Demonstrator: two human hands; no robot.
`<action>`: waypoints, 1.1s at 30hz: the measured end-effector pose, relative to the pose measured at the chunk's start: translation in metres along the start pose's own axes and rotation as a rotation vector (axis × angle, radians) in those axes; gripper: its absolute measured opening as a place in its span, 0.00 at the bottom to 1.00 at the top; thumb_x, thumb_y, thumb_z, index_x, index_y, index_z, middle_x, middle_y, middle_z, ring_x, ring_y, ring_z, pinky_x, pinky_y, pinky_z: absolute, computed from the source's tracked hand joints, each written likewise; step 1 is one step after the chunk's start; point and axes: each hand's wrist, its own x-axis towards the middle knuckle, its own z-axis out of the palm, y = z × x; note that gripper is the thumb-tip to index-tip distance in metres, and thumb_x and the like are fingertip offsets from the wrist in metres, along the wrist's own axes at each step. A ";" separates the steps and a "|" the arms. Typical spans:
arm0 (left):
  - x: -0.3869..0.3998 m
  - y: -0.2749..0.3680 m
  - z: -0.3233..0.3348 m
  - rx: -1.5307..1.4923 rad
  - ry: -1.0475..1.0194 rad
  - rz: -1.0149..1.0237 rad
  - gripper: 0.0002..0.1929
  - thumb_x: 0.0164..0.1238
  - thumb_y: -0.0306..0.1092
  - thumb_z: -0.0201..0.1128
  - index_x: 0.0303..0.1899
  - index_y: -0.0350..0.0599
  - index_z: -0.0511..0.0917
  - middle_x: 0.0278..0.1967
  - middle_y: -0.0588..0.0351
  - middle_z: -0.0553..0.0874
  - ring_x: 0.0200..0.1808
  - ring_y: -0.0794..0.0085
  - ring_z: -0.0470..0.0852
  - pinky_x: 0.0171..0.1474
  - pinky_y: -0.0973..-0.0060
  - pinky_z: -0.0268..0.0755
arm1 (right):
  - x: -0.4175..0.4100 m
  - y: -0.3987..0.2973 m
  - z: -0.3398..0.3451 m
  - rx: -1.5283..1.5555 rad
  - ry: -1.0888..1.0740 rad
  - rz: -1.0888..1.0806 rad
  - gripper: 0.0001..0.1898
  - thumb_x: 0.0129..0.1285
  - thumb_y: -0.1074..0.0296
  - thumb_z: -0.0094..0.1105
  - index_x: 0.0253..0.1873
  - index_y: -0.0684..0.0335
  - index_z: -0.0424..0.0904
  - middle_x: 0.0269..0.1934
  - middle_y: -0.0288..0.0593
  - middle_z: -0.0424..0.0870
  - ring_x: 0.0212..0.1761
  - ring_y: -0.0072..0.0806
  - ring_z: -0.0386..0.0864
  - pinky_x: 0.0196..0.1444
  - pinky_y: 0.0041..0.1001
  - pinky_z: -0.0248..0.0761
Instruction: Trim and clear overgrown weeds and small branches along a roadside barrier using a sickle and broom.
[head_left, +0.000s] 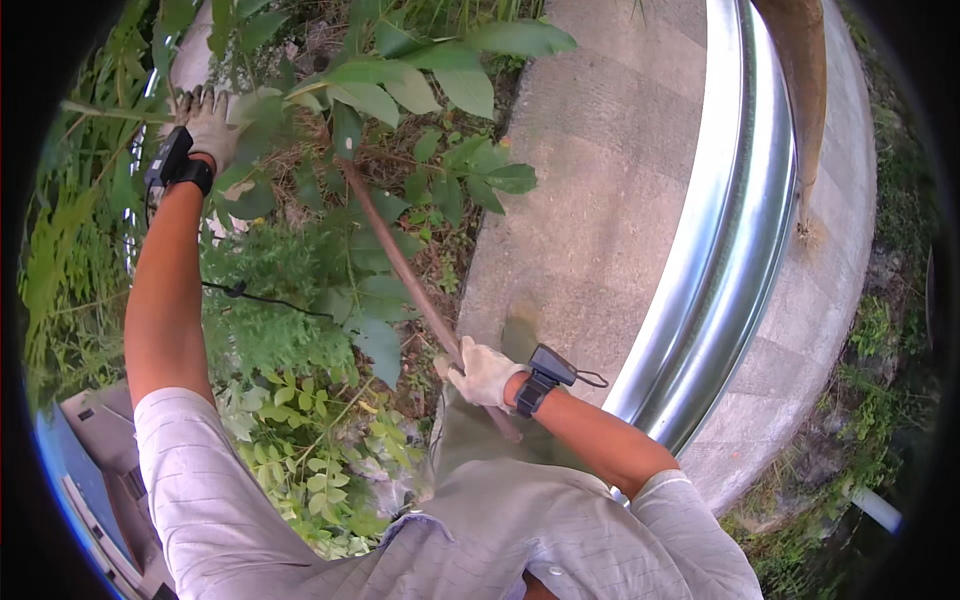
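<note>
My right hand (480, 373), in a pale work glove, is closed round the lower part of a long wooden handle (405, 270). The handle slants up and left from my waist into leafy branches, where its far end is hidden. Raised at the upper left, my left hand (204, 127) wears a pale glove with dirty fingertips, its fingers spread and its back towards me. It is against a green stem (112, 112) among the leaves; whether it grips the stem cannot be told. Large green leaves (382, 82) hang between my hands and over the handle.
A shiny metal guardrail (712, 247) curves down the right, over a concrete strip (585, 187). A brown, tapering object (806, 90) hangs at the top right. A black cord (277, 300) crosses the plants on the left. A pale pipe (874, 508) lies at the lower right.
</note>
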 end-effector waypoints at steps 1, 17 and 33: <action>-0.015 0.006 0.021 -0.022 -0.116 0.051 0.38 0.73 0.65 0.49 0.77 0.52 0.62 0.77 0.52 0.64 0.80 0.58 0.57 0.81 0.54 0.38 | -0.010 0.002 0.007 0.001 0.003 0.025 0.24 0.70 0.57 0.56 0.57 0.74 0.65 0.41 0.66 0.85 0.45 0.61 0.85 0.49 0.51 0.78; -0.412 0.133 0.412 -0.884 -0.695 -0.073 0.26 0.61 0.42 0.66 0.59 0.43 0.73 0.54 0.40 0.82 0.57 0.41 0.80 0.57 0.48 0.75 | 0.027 0.069 0.055 0.802 0.395 0.304 0.22 0.75 0.47 0.54 0.45 0.66 0.74 0.27 0.48 0.81 0.26 0.30 0.81 0.32 0.33 0.76; -0.580 0.159 0.413 -1.243 -0.935 -0.305 0.27 0.63 0.42 0.66 0.61 0.43 0.73 0.53 0.42 0.83 0.54 0.44 0.82 0.54 0.49 0.76 | 0.170 0.103 0.020 -0.108 0.370 0.468 0.26 0.71 0.46 0.55 0.50 0.70 0.79 0.44 0.68 0.85 0.52 0.60 0.84 0.54 0.50 0.77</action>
